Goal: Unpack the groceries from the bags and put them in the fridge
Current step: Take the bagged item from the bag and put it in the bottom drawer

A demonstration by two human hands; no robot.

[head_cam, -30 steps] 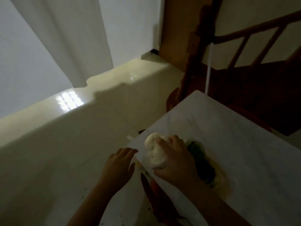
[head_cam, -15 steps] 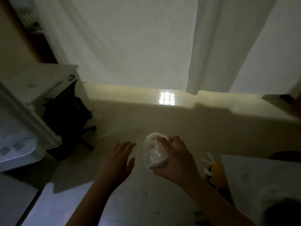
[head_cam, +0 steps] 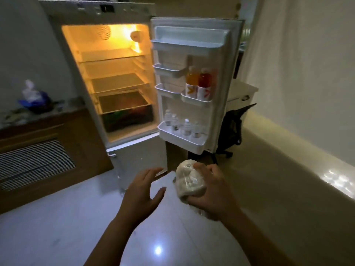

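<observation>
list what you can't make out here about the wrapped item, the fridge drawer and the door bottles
Head view only.
- Wrapped bundle: contents blurred by the plastic, partly covered by the right hand.
- Bottom drawer: dark, contents unclear.
- Small bottles: labels too small.
- Left hand: open, holds nothing.

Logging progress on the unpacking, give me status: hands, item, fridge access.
Right hand gripping wrapped white bundle; left hand open, empty. Fridge door wide open, shelves lit. Bare floor between, nothing in the way.
</observation>
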